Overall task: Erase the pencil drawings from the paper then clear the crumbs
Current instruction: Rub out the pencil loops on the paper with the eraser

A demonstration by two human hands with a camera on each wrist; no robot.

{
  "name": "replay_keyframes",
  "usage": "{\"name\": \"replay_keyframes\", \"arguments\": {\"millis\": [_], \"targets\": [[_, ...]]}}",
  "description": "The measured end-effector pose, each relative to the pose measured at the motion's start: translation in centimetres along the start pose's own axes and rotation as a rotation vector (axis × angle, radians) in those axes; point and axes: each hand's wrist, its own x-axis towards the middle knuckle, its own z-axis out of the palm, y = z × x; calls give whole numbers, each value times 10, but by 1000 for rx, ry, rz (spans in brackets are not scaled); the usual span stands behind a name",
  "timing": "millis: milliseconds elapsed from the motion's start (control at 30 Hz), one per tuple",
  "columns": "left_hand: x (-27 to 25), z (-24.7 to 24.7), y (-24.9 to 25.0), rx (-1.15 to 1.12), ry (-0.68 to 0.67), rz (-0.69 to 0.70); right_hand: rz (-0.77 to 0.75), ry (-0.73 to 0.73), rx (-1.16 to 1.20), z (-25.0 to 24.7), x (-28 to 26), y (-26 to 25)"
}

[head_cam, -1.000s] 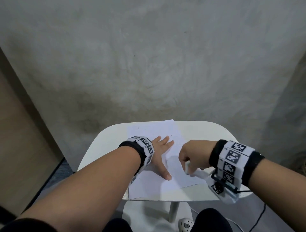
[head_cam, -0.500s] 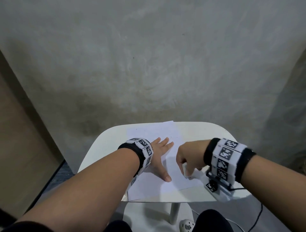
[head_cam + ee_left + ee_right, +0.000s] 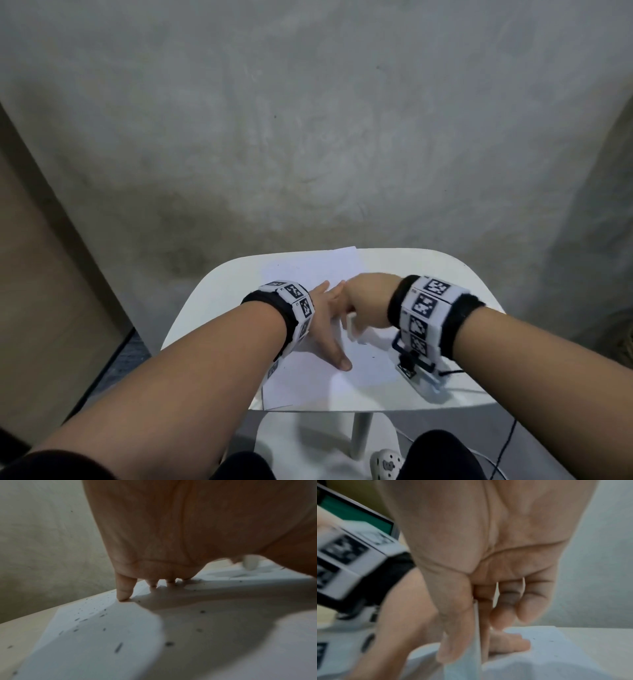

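Your right hand (image 3: pixel 368 298) had its grip closed on a white eraser (image 3: pixel 352 325), thumb on one face and curled fingers (image 3: pixel 505 614) on the other, the eraser's lower end down at the paper (image 3: pixel 370 363). In the head view that part was blurred, so whether the eraser actually touched the sheet was hard to say.

Your left hand (image 3: pixel 325 325) held nothing: it lay flat and spread on the paper just left of the right hand, fingertips (image 3: pixel 123 593) pressing the sheet and the thumb pointing toward the near edge. The two hands were close together, the right knuckles over the left fingers.

The paper lay on the small white worktop (image 3: pixel 445 274), running from its far edge to the near-left edge. Dark eraser crumbs (image 3: pixel 118 647) were scattered over the sheet around your left hand, with a few on the worktop beside it. No pencil marks could be made out on the paper.
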Motion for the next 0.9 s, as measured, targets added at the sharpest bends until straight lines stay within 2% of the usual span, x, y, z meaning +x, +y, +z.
{"name": "replay_keyframes", "arguments": {"millis": [33, 100, 300, 367, 467, 567, 633, 700, 767, 800, 833, 900], "targets": [[0, 0, -2, -25, 2, -5, -11, 61, 25, 0, 4, -1], [1, -1, -2, 28, -25, 20, -19, 68, 19, 6, 1, 0], [5, 1, 0, 104, -19, -7, -23, -151, -43, 11, -20, -2], [5, 0, -1, 77, -29, 9, 19, -85, -79, 2, -5, 3], [2, 1, -6, 111, -48, 12, 135, 138, -116, -8, 16, 20], [-7, 5, -5, 226, -41, -44, 213, 136, -34, -4, 23, 41], [-20, 8, 4, 279, 16, -34, 213, 157, 24, 0, 23, 46], [-33, 16, 19, 322, 75, 145, 204, 174, 47, 1, 23, 47], [-46, 25, 33, 370, 22, 405, 195, 163, 39, 1, 24, 47], [-49, 28, 33, 388, -25, 444, 194, 158, 32, 0, 24, 46], [-49, 28, 27, 388, -56, 397, 194, 155, 30, -1, 24, 45], [-47, 24, 7, 358, -31, 144, 198, 151, 28, -1, 24, 45]]}}
